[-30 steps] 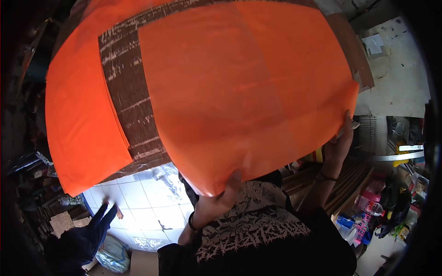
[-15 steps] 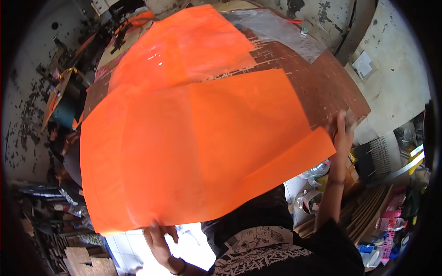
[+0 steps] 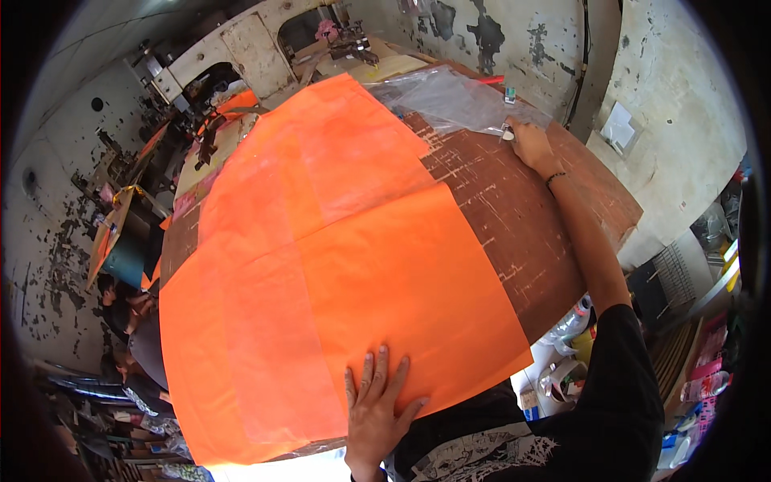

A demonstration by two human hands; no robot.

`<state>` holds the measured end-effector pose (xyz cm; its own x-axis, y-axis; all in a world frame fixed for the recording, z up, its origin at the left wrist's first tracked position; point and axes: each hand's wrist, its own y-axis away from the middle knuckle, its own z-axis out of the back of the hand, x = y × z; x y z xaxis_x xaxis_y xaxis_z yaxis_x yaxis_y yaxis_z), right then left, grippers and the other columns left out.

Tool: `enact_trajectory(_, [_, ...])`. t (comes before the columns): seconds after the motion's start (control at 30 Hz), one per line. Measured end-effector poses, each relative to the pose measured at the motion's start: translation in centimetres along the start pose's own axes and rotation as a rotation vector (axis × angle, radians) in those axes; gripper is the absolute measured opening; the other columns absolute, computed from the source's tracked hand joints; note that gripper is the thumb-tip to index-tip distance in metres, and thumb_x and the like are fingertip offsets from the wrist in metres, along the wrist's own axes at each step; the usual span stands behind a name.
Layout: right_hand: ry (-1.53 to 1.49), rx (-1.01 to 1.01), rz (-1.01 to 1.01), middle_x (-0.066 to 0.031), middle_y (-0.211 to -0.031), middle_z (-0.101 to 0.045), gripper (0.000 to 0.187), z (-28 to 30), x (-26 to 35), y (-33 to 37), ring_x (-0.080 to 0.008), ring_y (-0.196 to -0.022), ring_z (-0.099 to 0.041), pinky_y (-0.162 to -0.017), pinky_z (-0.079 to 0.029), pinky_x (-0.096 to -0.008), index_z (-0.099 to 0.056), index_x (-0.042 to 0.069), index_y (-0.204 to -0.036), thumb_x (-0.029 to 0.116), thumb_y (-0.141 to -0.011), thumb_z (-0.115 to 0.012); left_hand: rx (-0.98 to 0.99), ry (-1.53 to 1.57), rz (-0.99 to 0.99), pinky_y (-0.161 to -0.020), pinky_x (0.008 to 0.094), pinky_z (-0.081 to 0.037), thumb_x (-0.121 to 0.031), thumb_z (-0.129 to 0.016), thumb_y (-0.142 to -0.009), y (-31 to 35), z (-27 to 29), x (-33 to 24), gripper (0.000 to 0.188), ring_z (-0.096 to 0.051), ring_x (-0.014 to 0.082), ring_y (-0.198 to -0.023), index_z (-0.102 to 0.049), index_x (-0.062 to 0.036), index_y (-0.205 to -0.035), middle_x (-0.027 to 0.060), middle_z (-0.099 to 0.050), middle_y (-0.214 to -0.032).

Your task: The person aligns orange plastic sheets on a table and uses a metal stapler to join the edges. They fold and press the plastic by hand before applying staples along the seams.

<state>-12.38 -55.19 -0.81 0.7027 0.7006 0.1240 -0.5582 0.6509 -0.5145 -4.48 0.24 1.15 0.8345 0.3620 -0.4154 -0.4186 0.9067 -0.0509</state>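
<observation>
A large orange sheet (image 3: 401, 289), with a paler band running down its left part, lies over the near side of a worn brown tabletop (image 3: 522, 217). Flat on its front edge rests my left hand (image 3: 376, 406), fingers spread. Beyond it lies another orange sheet (image 3: 353, 145), partly see-through, which the near one meets or overlaps. My right hand (image 3: 530, 146) is stretched across to the far right of the table, beside a clear plastic sheet (image 3: 450, 100). Its fingers are closed on a small pale, shiny thing (image 3: 507, 133) too small to name.
A small green-and-white box (image 3: 510, 95) and a red object (image 3: 490, 80) lie by the clear plastic at the back. Machines (image 3: 233, 56) stand behind the table. Two people (image 3: 128, 321) are low at the left. Clutter and bottles (image 3: 572, 317) crowd the right.
The near orange sheet, held raised at its edge before, now lies down on the table. My right hand has left its corner and reached far forward; my left hand has moved right, onto the sheet.
</observation>
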Motion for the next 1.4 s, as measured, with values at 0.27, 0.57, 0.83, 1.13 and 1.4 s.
enact_trajectory(0.27, [-0.229,-0.085,0.078,-0.0219,-0.086,-0.065,0.023,2.5,3.2,-0.6,-0.0415,-0.083,-0.062,-0.072,-0.048,-0.0478,-0.059,0.006,-0.1,0.004,-0.078,-0.062,-0.04,0.026,0.014,-0.113,0.0535,-0.014,-0.038,-0.071,-0.078,-2.1,-0.1,-0.3,0.064,-0.03,0.0358,-0.137,-0.052,-0.0129,-0.134,0.0177,-0.034,-0.147])
enact_trajectory(0.57, [-0.349,0.149,0.141,-0.0219,-0.085,-0.064,0.021,3.7,2.5,-7.7,-0.0399,-0.081,-0.062,-0.072,-0.047,-0.0433,-0.062,0.002,-0.095,0.013,-0.078,-0.067,-0.083,-0.011,-0.019,-0.112,0.0526,-0.017,-0.039,-0.068,-0.082,-2.1,-0.1,-0.5,0.06,-0.031,0.0349,-0.137,-0.052,-0.0116,-0.133,0.0175,-0.036,-0.146])
enact_trajectory(0.83, [-0.619,0.477,-0.041,-0.0074,-0.091,-0.062,0.016,3.3,3.8,-8.0,-0.0175,-0.078,-0.062,-0.064,-0.057,-0.0308,-0.057,-0.001,-0.097,-0.001,-0.082,-0.063,0.154,0.097,-0.241,-0.097,0.0444,-0.041,-0.032,-0.06,-0.089,-7.3,5.0,-2.3,0.041,-0.055,0.0357,-0.108,-0.056,-0.004,-0.119,0.0211,-0.058,-0.117])
enact_trajectory(1.13, [-1.247,0.258,-0.141,-0.0068,-0.089,-0.058,0.016,2.0,5.2,-0.1,-0.0161,-0.078,-0.062,-0.063,-0.059,-0.0304,-0.056,-0.005,-0.1,0.001,-0.086,-0.062,0.217,0.958,0.187,-0.071,0.0318,-0.057,-0.051,-0.051,-0.092,-34.6,-0.9,-7.5,0.064,-0.067,0.0254,-0.079,-0.055,0.0105,-0.108,0.017,-0.064,-0.09])
enact_trajectory(1.4, [-1.204,0.352,-0.14,-0.0057,-0.084,-0.059,0.014,2.9,3.5,0.5,-0.0153,-0.075,-0.063,-0.06,-0.058,-0.03,-0.058,-0.003,-0.097,0.004,-0.086,-0.062,0.24,1.264,0.189,-0.076,0.0362,-0.058,-0.023,-0.05,-0.095,-39.4,-6.3,-7.7,0.038,-0.066,0.0276,-0.087,-0.052,0.0107,-0.113,0.0228,-0.063,-0.105])
